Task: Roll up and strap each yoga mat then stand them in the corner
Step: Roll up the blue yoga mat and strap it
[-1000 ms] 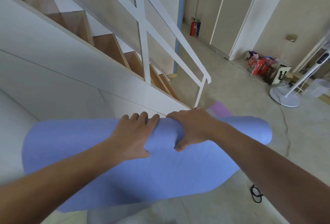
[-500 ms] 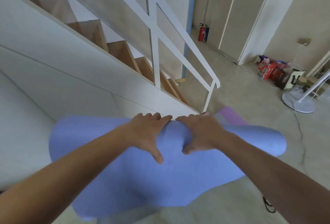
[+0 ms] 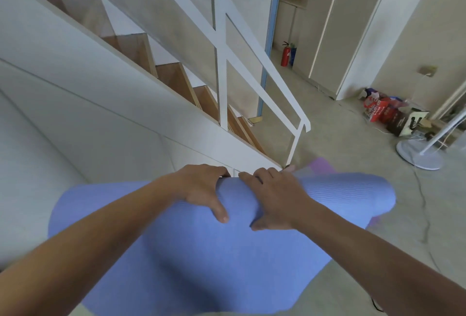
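I have both hands on the blue yoga mat (image 3: 227,260). It lies on the floor (image 3: 353,139) right in front of me, next to the side of the stairs (image 3: 176,81). The far end of the mat is turned into a fat roll (image 3: 348,194) that runs from left to right. The flat part spreads from the roll toward me.

My left hand (image 3: 201,189) grips the middle of the roll. Its fingers bend over the top to the far side, and its thumb lies on the near side. My right hand (image 3: 274,199) sits just beside it and grips the roll the same way. The two hands are almost touching.

A purple mat (image 3: 324,165) peeks out behind the right end of the roll, near the foot of the white rail (image 3: 252,45). I cannot tell if it is rolled.

I think I am in the rolling step for the first mat. A lot of flat mat is left, so I am not close to done. I see no strap on it yet.

Next I think I need to pull the roll toward me and turn it over the flat part. It must stay tight. Both hands are in the middle, so the ends could go loose or crooked. Moving my hands apart may help.
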A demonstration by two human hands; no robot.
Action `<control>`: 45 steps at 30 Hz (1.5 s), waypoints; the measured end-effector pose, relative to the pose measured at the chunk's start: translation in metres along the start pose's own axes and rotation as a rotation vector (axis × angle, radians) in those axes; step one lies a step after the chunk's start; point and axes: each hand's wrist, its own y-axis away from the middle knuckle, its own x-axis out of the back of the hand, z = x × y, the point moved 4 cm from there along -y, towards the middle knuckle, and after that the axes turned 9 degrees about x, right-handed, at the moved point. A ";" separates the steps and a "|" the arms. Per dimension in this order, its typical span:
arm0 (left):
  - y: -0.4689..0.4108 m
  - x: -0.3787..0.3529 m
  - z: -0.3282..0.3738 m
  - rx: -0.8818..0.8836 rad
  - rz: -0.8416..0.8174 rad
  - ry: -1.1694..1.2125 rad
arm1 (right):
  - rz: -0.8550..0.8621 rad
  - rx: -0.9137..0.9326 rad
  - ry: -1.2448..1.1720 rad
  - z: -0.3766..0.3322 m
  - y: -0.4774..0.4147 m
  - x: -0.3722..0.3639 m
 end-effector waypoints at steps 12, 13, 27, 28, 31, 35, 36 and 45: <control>0.008 -0.019 -0.004 -0.106 0.321 -0.343 | -0.179 -0.002 -0.208 0.007 0.003 0.018; 0.006 -0.016 -0.010 -0.058 0.249 -0.247 | -0.154 0.032 -0.091 0.000 0.005 0.014; 0.019 -0.029 0.014 -0.084 0.406 -0.587 | -0.214 -0.068 -0.191 0.023 -0.014 0.027; 0.016 -0.030 0.014 -0.079 0.454 -0.587 | -0.223 -0.071 -0.225 0.025 -0.014 0.027; 0.006 -0.023 0.006 -0.083 0.438 -0.416 | -0.196 -0.021 -0.203 0.023 -0.007 0.023; -0.003 -0.005 -0.008 -0.015 0.124 -0.050 | -0.027 0.071 0.174 0.005 0.001 0.009; -0.005 -0.003 -0.010 -0.007 0.026 0.040 | 0.013 0.071 0.212 0.005 0.001 0.008; 0.004 -0.010 0.013 -0.130 0.235 -0.471 | -0.183 -0.071 -0.149 0.024 -0.017 0.026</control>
